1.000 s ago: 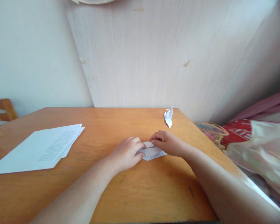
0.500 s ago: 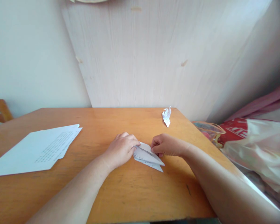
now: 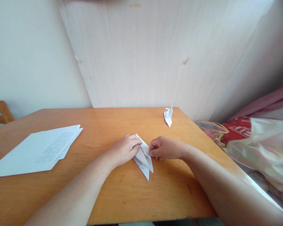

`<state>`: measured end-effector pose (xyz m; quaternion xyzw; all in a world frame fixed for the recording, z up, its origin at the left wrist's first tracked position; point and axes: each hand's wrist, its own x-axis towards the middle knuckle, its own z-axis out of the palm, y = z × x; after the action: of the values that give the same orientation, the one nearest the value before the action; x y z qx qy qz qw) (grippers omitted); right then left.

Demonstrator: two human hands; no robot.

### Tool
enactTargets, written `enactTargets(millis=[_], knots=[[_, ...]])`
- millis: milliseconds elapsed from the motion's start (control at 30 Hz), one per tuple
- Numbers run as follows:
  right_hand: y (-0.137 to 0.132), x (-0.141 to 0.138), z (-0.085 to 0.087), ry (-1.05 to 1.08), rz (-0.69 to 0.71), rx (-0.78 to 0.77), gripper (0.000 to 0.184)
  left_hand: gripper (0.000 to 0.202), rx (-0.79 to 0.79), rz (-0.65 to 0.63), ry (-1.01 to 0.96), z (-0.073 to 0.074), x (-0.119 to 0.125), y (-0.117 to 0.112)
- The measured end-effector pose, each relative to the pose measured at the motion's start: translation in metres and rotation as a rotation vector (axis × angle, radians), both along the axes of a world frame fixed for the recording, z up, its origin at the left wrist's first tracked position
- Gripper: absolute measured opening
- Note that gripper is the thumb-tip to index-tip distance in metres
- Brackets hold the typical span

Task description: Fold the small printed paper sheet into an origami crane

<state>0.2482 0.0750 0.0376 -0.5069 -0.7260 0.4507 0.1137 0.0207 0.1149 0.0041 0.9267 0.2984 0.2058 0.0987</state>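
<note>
A folded sheet of white paper (image 3: 144, 157) with printed text on parts of it lies on the wooden table (image 3: 122, 194), its pointed ends toward me and one tip showing beyond my fingers. My left hand (image 3: 126, 149) grips its left side, thumb and fingers closed on the paper. At the right edge, my right hand (image 3: 163, 148) pinches a flap between thumb and curled fingers. Some of the folds are hidden under my left fingers. Farther back on the right stands a small folded paper figure (image 3: 168, 116), shaped like a bird.
Several printed sheets (image 3: 37, 150) lie stacked at the left. A wooden chair (image 3: 1, 111) stands beyond the left edge. Past the table's right edge are a red bag (image 3: 237, 131) and a whitish plastic bag (image 3: 264, 150). A pale board (image 3: 141, 62) rises behind the table.
The folded paper has turned so that its points now face more toward me, and a tip shows above my left fingers. My right hand has shifted slightly left with the edge.
</note>
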Motion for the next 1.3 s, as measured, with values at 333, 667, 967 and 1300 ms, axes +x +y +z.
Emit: enactTargets(millis=[333, 667, 967, 1300], knots=[[0.006, 0.006, -0.009, -0.045, -0.011, 0.376, 0.017, 0.028, -0.072, 0.012, -0.048, -0.002, -0.002, 0.006], [0.004, 0.004, -0.013, -0.071, 0.081, 0.489, 0.009, 0.035, -0.296, 0.049, -0.084, 0.009, -0.005, 0.003], [0.006, 0.004, -0.014, -0.081, 0.079, 0.526, 0.005, 0.025, -0.674, -0.021, -0.211, 0.013, -0.015, 0.002], [0.007, 0.003, -0.016, -0.111, 0.061, 0.543, 0.007, 0.038, -0.765, -0.056, -0.144, 0.021, -0.018, -0.003]])
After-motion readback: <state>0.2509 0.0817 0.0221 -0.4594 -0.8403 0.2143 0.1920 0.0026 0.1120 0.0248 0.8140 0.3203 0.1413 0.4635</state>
